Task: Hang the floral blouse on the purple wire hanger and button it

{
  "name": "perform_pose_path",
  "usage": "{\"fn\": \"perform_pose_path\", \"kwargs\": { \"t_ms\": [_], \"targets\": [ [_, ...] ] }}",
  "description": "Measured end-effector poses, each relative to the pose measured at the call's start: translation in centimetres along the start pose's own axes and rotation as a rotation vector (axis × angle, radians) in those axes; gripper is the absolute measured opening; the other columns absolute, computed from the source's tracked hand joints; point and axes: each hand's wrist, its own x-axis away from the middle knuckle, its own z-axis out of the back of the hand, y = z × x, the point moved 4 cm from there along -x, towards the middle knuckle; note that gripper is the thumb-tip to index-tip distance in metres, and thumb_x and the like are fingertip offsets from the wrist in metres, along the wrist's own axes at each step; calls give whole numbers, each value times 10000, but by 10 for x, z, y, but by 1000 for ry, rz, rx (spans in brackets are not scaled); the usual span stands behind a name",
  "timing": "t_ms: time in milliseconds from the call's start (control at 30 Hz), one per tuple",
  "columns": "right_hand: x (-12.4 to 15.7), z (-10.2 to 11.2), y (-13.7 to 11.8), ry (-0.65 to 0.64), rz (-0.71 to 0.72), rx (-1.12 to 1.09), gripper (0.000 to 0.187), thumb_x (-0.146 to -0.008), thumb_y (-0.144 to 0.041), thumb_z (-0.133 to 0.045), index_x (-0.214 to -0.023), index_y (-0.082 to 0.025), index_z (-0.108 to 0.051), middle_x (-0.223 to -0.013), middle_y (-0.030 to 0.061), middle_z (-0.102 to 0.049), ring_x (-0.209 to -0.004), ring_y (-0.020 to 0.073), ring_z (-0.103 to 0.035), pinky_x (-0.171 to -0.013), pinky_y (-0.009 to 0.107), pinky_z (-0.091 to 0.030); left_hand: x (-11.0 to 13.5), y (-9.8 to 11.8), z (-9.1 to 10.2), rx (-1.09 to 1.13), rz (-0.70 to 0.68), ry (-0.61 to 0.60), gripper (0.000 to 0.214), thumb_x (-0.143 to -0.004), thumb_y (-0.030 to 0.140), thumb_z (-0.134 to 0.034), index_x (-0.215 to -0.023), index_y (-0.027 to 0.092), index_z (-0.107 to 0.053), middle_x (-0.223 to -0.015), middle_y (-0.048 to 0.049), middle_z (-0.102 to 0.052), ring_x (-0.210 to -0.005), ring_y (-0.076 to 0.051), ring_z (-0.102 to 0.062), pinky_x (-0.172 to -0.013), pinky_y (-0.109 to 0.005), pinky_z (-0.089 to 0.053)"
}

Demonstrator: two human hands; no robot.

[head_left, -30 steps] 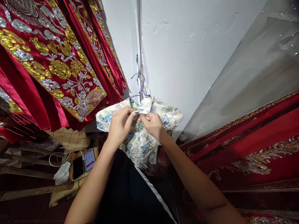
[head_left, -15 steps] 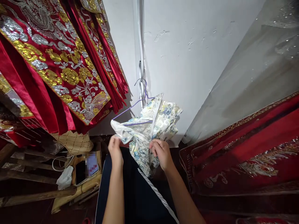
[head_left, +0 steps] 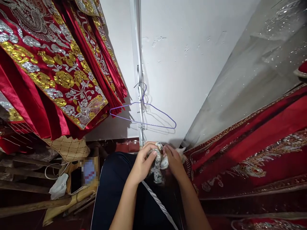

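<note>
A bunched floral garment [head_left: 157, 171], white with blue and yellow print, is gathered between my two hands above my lap. My left hand [head_left: 145, 159] is closed around its left part, thumb on top. On the other side my right hand [head_left: 174, 159] grips the cloth, its fingers partly hidden by the fabric. Above them a purple wire hanger [head_left: 153, 124] hangs bare from a white strip [head_left: 138, 48] on the wall. A white striped ribbon [head_left: 160, 204] trails down across my dark trousers.
Red robes with gold and silver sequins [head_left: 64, 78] hang at the left. Below them a phone [head_left: 76, 180] and a crumpled white tissue [head_left: 59, 187] lie on a bamboo chair [head_left: 69, 201]. Red beaded cloth [head_left: 240, 163] and sheer grey fabric [head_left: 227, 95] fill the right.
The floral garment has come off the purple hanger and is now bunched lower down. Both hands have closed in around it, the left moving rightward. The hanger now hangs freely.
</note>
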Motion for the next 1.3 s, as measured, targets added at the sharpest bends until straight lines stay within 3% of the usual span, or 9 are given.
{"fn": "perform_pose_path", "kwargs": {
  "t_ms": [200,300,467,633,767,867,1067,1167,1300],
  "targets": [
    [0,-43,-25,-278,-117,-470,656,-841,-832,-355,-893,-254,-660,-783,92,-657,-793,273,-623,-668,381,-503,-6,25,-8,-225,-102,-14,234,-1008,348,-466,-971,225,-662,-1305,-117,-533,-1322,-257,-455,-1114,-393,-360],
    [-2,-58,-48,-373,-152,-516,721,-842,-854,-272,-966,-259,-659,-801,103,-669,-841,271,-652,-666,367,-512,-11,32,9,-314,-137,-7,275,-1015,390,-436,-1101,253,-658,-1455,-103,-459,-1439,-270,-336,-1183,-422,-274],
    [-8,-66,-90,-681,-265,-487,526,-887,-684,-465,-922,-208,-686,-849,112,-706,-913,283,-677,-773,371,-532,-14,22,48,-262,-35,-145,609,-991,625,-246,-1417,249,-466,-1338,-133,-594,-1236,-283,-556,-1071,-439,-414],
    [-7,-62,-106,-771,-315,-401,206,-712,-327,-752,-866,-196,-714,-834,59,-713,-764,208,-656,-726,305,-512,-11,-1,58,-166,18,-201,722,-980,655,-131,-1184,211,-663,-969,-107,-710,-998,-253,-660,-872,-375,-527],
    [-9,-41,-119,-919,-226,-256,143,-592,-239,-750,-688,-164,-674,-634,2,-623,-552,139,-536,-543,253,-430,-8,-12,64,-330,-54,-148,588,-948,669,-362,-833,221,-725,-674,-42,-662,-697,-222,-633,-694,-328,-527],
    [-27,-14,-132,-792,-37,-42,84,-633,-227,-685,-663,-162,-643,-633,0,-598,-560,142,-532,-512,240,-397,-10,-14,85,-503,-79,-221,424,-880,610,-571,-749,232,-712,-630,-10,-639,-620,-200,-580,-685,-298,-482],
    [-102,21,-137,14,450,104,132,-703,-203,-640,-831,-197,-609,-691,-31,-556,-612,132,-498,-548,221,-359,-13,-5,140,-842,69,-293,361,-936,469,-534,-721,205,-655,-639,0,-612,-592,-163,-528,-663,-258,-383],
    [-140,0,-109,6,343,28,266,-758,-271,-617,-1015,-202,-635,-840,13,-652,-739,173,-579,-671,264,-452,-6,9,143,-735,99,-248,395,-969,461,-482,-734,183,-635,-693,1,-612,-662,-163,-527,-658,-245,-375],
    [-156,-39,-70,-189,317,91,212,-860,-349,-533,-898,-185,-662,-871,55,-683,-886,202,-599,-829,305,-460,5,19,138,-509,172,-253,405,-972,473,-483,-757,161,-628,-745,-9,-613,-720,-172,-540,-686,-259,-418]
  ]
}}
